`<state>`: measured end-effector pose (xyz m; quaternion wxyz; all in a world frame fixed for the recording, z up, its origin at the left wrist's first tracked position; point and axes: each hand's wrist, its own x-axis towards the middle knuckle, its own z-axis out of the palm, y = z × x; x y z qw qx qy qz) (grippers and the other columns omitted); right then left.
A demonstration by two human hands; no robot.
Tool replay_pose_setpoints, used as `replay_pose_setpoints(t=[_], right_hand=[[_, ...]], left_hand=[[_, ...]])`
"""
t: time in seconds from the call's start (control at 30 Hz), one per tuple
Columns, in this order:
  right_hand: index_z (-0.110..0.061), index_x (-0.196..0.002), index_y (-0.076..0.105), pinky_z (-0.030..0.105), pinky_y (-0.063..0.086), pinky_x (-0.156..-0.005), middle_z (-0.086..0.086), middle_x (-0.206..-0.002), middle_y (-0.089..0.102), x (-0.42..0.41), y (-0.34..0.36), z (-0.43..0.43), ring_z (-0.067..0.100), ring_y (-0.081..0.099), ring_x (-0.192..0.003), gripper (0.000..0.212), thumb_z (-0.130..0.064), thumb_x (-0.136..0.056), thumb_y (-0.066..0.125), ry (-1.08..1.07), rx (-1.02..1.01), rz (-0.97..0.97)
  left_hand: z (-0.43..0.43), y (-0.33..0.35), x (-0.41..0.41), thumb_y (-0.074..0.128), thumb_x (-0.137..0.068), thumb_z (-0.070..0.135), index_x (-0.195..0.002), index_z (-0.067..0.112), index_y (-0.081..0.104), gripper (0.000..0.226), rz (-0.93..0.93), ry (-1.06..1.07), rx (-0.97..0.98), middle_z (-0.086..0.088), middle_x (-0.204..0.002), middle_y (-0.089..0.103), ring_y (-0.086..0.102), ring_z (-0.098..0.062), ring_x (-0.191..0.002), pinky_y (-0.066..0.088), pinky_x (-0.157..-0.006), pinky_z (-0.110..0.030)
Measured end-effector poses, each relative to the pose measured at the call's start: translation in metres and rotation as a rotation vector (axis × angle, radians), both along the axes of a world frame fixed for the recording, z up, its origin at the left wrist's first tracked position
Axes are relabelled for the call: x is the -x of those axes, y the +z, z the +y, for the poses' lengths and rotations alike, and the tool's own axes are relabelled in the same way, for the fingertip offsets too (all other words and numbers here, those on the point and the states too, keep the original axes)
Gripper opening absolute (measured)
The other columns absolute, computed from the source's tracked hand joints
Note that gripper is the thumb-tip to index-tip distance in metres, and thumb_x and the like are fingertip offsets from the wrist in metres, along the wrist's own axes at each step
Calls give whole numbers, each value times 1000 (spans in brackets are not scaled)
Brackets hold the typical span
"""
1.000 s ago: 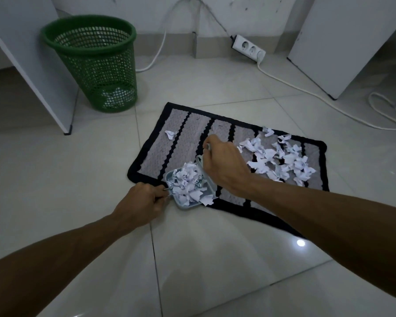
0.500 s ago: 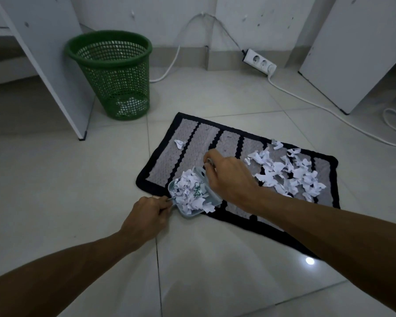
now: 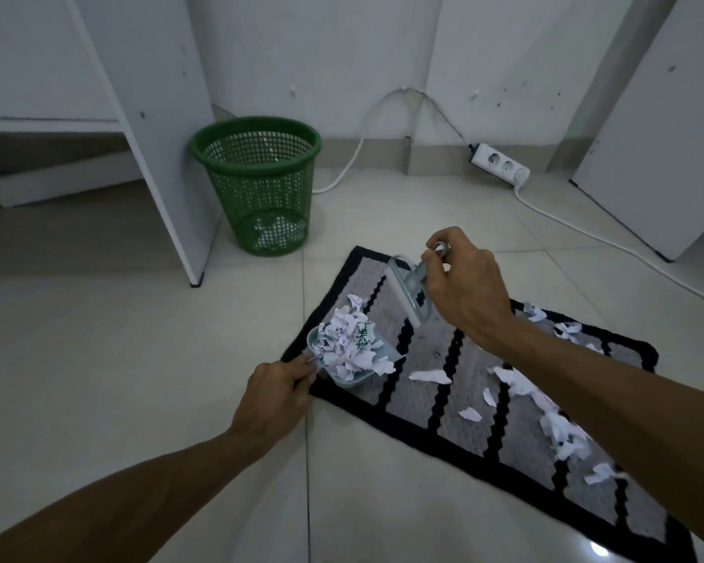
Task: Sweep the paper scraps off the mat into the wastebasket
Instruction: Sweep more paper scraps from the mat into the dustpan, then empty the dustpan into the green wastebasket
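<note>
A grey mat [image 3: 419, 396] with black stripes and a black border lies on the tiled floor. My left hand [image 3: 275, 390] grips the handle of a small pale-blue dustpan [image 3: 344, 377] heaped with white paper scraps [image 3: 348, 345], held over the mat's near-left edge. My right hand [image 3: 462, 284] grips a small pale-blue brush [image 3: 405, 290], lifted above the mat's far end. More paper scraps [image 3: 561, 434] lie strewn over the mat's right part. The green mesh wastebasket [image 3: 259, 184] stands beyond the mat to the left, with some scraps at its bottom.
A white panel [image 3: 155, 128] stands just left of the wastebasket. A power strip [image 3: 500, 166] lies by the wall, with white cables [image 3: 610, 241] running over the floor. Another white panel [image 3: 663, 132] stands at the right. Bare tiles lie between mat and basket.
My right hand has lifted the brush off the dustpan and away towards the mat's far end. The dustpan has risen a little. The view has tilted up and moved closer.
</note>
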<state>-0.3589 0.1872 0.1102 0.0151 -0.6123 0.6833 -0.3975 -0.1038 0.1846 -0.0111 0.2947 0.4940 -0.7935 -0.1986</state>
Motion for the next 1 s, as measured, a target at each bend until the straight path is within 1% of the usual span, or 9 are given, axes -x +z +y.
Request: replay_pose_setpoints(t=[0.07, 0.13, 0.27, 0.37, 0.53, 0.63, 0.73, 0.83, 1.0], right_hand=[[-17, -100, 57, 44, 55, -57, 8, -75, 69, 1, 10, -18, 25, 65, -62, 5, -19, -96, 55, -9, 45, -21], [-19, -99, 56, 44, 57, -60, 3, -74, 66, 0, 23, -37, 23, 66, -64, 3, -20, -96, 56, -16, 78, -38], [-20, -99, 56, 43, 57, -66, 1, -76, 64, -6, 44, -79, 24, 65, -72, 3, -21, -96, 55, -35, 126, -73], [-21, -95, 54, 42, 57, -69, 1, -77, 62, -18, 51, -107, 23, 64, -72, 2, -20, -96, 55, -28, 123, -126], [-21, -95, 56, 44, 59, -62, 2, -74, 66, -42, 36, -142, 21, 68, -64, 2, -19, -95, 57, 40, 98, -177], [-19, -95, 58, 42, 59, -63, 0, -75, 67, -54, 17, -157, 18, 67, -66, 2, -18, -94, 58, 52, 79, -205], [-18, -96, 59, 40, 58, -64, 1, -76, 67, -64, 1, -170, 16, 66, -68, 3, -18, -95, 57, 56, 59, -216], [-17, -99, 59, 42, 57, -62, 4, -77, 67, -74, -12, -182, 20, 66, -67, 5, -19, -95, 57, 65, 38, -220], [-17, -100, 58, 43, 57, -64, 7, -80, 67, -87, -26, -192, 23, 65, -70, 5, -19, -95, 56, 78, 17, -203]], left_hand=[[-21, 15, -4, 62, -82, 12, -83, 18, 74, 14, -11, 34, 8, -1, -63, 70, 57, -11, -51, 44, -54, -22], [-47, 35, -10, 64, -83, 11, -83, 18, 74, 12, 6, 90, 50, 0, -61, 70, 54, -6, -52, 37, -55, -19], [-103, 88, -20, 68, -82, 10, -98, 12, 75, 18, 128, 202, 121, -4, -96, 75, 64, -1, -80, 41, -71, -8], [-148, 129, -30, 69, -83, 13, -103, 10, 72, 20, 149, 202, 175, -6, -103, 73, 65, -7, -85, 50, -79, -17], [-223, 177, -39, 64, -87, 15, -109, 8, 68, 23, 105, 254, 224, -9, -103, 73, 60, -5, -70, 41, -64, -10], [-264, 189, -41, 63, -87, 15, -105, 7, 70, 21, 33, 310, 245, -11, -100, 74, 63, -13, -71, 47, -73, -22], [-296, 188, -46, 63, -83, 12, -92, 5, 75, 16, -163, 314, 280, -18, -91, 73, 65, -27, -75, 53, -77, -32], [-308, 186, -43, 60, -81, 8, -98, 0, 68, 20, -612, 252, 350, -25, -94, 64, 61, -39, -83, 48, -71, -38], [-311, 194, -37, 57, -85, 6, -104, 3, 65, 20, -1239, 52, 564, -12, -106, 65, 53, -29, -96, 44, -72, -35]])
